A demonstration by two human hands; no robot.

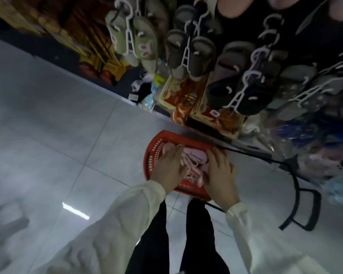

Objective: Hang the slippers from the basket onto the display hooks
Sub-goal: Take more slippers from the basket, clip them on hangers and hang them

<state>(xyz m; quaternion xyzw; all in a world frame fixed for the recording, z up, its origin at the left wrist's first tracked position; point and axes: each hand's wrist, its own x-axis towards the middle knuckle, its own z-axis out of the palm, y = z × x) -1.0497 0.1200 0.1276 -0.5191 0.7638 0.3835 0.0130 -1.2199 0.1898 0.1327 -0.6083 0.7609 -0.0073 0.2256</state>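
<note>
Left hand (169, 170) and right hand (220, 174) were down in the red basket (152, 155), on pink slippers (196, 155). Fingers (213, 156) looked spread; grip couldn't be told

The basket (152, 155) is red, and the pink slippers (196, 155) in it come with white hangers (188, 165). Green slippers (145, 36) carry a red-and-white motif; beside them are grey-brown slippers (202, 54) and black slippers (222, 91), and the display hangers (186, 54) are white too. The packets (184, 99) are orange, red and yellow. The floor (48, 115) is pale grey tile, the sleeves (127, 224) cream, the trousers (196, 234) black.
</note>
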